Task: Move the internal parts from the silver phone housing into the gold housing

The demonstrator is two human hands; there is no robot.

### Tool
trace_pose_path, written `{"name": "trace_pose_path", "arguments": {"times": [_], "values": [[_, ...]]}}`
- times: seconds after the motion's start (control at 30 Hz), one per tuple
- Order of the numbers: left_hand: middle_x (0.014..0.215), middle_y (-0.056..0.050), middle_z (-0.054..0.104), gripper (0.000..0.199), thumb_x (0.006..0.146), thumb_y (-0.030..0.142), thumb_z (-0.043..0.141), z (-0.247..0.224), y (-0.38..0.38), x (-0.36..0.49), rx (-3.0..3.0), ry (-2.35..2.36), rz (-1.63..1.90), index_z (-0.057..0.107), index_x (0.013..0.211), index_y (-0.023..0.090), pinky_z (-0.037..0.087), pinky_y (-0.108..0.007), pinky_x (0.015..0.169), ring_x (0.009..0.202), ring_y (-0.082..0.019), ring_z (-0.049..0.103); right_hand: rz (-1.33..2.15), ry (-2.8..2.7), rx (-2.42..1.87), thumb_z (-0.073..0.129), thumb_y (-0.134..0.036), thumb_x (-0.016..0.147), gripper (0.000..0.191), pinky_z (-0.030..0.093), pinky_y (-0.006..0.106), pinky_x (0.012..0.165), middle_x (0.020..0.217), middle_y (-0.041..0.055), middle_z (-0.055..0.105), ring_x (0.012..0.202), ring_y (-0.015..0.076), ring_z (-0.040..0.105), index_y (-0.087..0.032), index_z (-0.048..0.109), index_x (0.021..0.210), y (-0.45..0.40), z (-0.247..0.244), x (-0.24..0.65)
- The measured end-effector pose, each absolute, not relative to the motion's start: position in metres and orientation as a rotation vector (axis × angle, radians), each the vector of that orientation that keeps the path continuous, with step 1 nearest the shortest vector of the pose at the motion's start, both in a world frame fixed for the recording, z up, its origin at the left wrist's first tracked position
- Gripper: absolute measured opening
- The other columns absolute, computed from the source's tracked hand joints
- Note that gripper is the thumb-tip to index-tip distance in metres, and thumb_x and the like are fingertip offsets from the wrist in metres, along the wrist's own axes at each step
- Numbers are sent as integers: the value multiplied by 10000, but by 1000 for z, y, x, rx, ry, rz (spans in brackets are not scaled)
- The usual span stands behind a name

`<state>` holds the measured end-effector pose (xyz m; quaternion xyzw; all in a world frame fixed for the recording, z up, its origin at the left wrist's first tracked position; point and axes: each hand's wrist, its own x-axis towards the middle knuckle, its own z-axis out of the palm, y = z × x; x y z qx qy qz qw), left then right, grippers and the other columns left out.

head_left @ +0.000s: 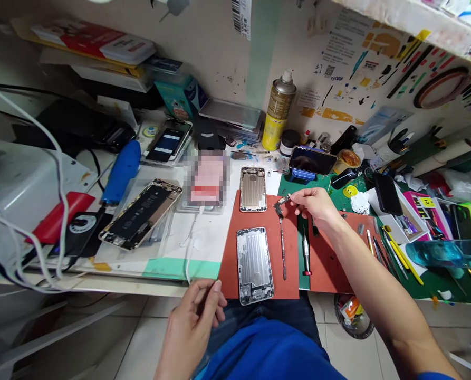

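Note:
Between the fingertips of my right hand (314, 206) is a small phone flex cable part (281, 205), dark with metal bits, raised over the red mat. My left hand (195, 322) hovers at the table's front edge, its fingers loosely curled with nothing showing in them. A silver phone back housing (255, 266) lies on the mat, to the right of that hand. Behind it rests a gold phone back housing (253, 189). Below the flex part lies a thin metal spudger (283, 248). Farther right is a screwdriver (306, 250) with a red end.
At left lie an opened phone (140, 214) and a blue-handled tool (121, 171). A spray can (278, 111) stands at the wall near a propped phone (313, 160). Tweezers and a yellow tool (403, 256) lie at right, beside a white box (397, 216). White cables (59, 211) hang at left.

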<state>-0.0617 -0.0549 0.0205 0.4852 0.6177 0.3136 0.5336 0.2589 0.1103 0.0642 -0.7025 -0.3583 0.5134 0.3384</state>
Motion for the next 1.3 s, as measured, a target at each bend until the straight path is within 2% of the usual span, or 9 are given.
{"name": "trace_pose_path", "arguments": {"times": [0.13, 0.27, 0.53, 0.63, 0.77, 0.87, 1.07, 1.17, 1.3], "values": [[778, 2, 759, 440, 968, 679, 636, 22, -73, -53, 1020, 1494, 632, 558, 1088, 263, 579, -299, 549, 636, -211, 739, 1314, -952, -2002, 706, -382, 1042, 302, 646, 362, 809, 1169, 69, 723, 942, 185, 729, -159, 679, 1243, 121, 53, 259], [922, -38, 803, 483, 940, 692, 673, 14, -84, -44, 898, 1428, 637, 519, 1108, 266, 634, -349, 643, 808, -261, 804, 1248, -990, -2088, 709, -399, 1036, 361, 639, 428, 906, 1284, 99, 700, 1070, 230, 723, -166, 665, 1308, 126, 47, 257], [770, -46, 785, 674, 752, 716, 856, 7, -78, -29, 651, 1347, 726, 476, 1045, 243, 624, -341, 587, 745, -292, 800, 959, -1222, -2012, 652, -417, 1020, 256, 433, 279, 544, 751, -2, 714, 454, 107, 542, -182, 749, 995, 60, 75, 239], [785, -74, 800, 692, 739, 676, 888, 20, -73, -26, 597, 1315, 722, 557, 1118, 202, 619, -333, 600, 706, -270, 785, 1090, -1320, -1942, 653, -547, 984, 394, 417, 287, 514, 688, 20, 713, 460, 139, 574, -193, 760, 848, -4, 82, 215], [795, -81, 806, 745, 771, 598, 902, 27, -75, -28, 565, 1276, 722, 636, 1301, 146, 613, -336, 617, 672, -250, 769, 1415, -1146, -1851, 619, -692, 974, 530, 415, 264, 484, 690, 15, 705, 425, 127, 577, -182, 755, 1027, -62, 69, 186], [813, -88, 810, 660, 808, 560, 893, 28, -74, -30, 577, 1250, 749, 697, 1280, 141, 612, -346, 635, 652, -245, 761, 1704, -763, -1588, 699, -748, 895, 593, 361, 216, 410, 721, 30, 713, 423, 112, 590, -159, 713, 963, -73, 60, 174], [1358, -135, 756, 703, 939, 681, 713, 48, -40, -15, 347, 1091, 1014, 632, 1477, 237, 589, -413, 1027, 1214, -310, 734, 1878, -387, -1294, 829, -677, 840, 560, 375, 166, 400, 581, 33, 680, 413, 105, 603, -139, 682, 880, -86, 78, 168], [1327, -134, 766, 710, 970, 680, 669, 60, -22, -2, 267, 894, 1017, 555, 1539, 272, 588, -485, 1042, 1204, -333, 744, 1988, -323, -1235, 824, -645, 872, 519, 368, 165, 400, 615, 34, 703, 410, 101, 616, -151, 666, 892, -101, 92, 166], [1207, -172, 793, 591, 1001, 658, 636, 69, -23, 8, 198, 727, 985, 665, 1360, 189, 629, -491, 961, 1082, -323, 775, 2096, -135, -1189, 841, -596, 892, 467, 391, 154, 486, 535, -22, 646, 430, 78, 625, -173, 644, 921, -117, 107, 168]]}}
